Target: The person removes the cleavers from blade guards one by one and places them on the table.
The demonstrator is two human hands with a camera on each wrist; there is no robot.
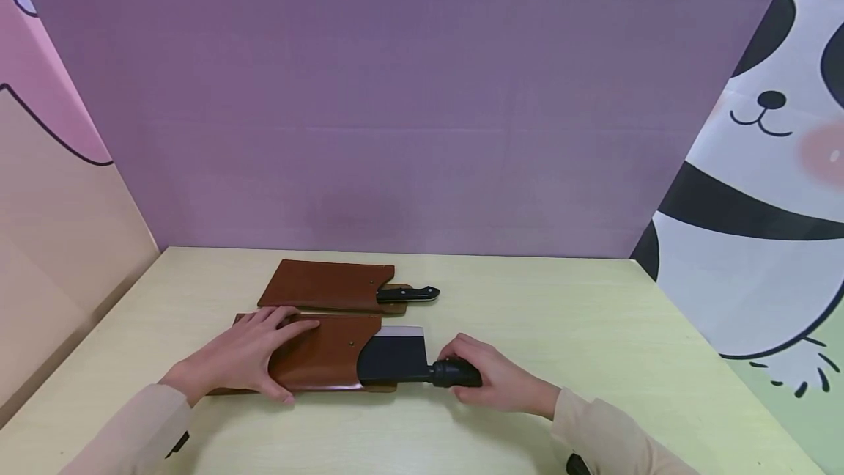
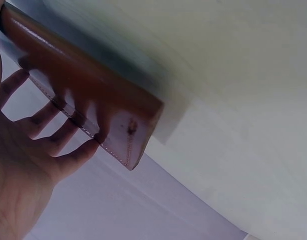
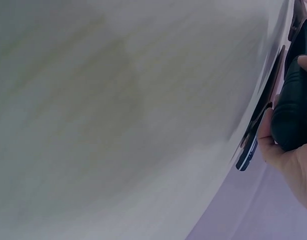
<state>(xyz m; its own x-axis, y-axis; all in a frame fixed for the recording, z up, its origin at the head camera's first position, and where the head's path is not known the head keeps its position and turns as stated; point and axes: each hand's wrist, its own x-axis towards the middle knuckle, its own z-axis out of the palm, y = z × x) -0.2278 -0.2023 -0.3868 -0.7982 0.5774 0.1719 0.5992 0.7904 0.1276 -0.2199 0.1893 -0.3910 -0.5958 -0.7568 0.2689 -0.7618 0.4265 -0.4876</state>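
Note:
A black-bladed cleaver (image 1: 394, 359) with a pale cutting edge sits partly inside a brown leather sheath (image 1: 326, 358) on the table. My right hand (image 1: 497, 380) grips its black handle, also seen in the right wrist view as a ribbed grip (image 3: 292, 110). Across the left part of that sheath spreads my left hand (image 1: 240, 356), thumb at the near edge and fingers toward the far edge. In the left wrist view, the fingertips press the stitched edge of the sheath (image 2: 83, 80). The rest of the blade is hidden in the leather.
Behind it lies a second brown leather sheath (image 1: 326, 286) holding a knife with a black riveted handle (image 1: 410, 294). The light wooden table (image 1: 560, 314) ends at a purple backdrop (image 1: 409, 108), with a panda-printed panel (image 1: 745, 277) on the right and a pink-and-beige panel (image 1: 53, 240) on the left.

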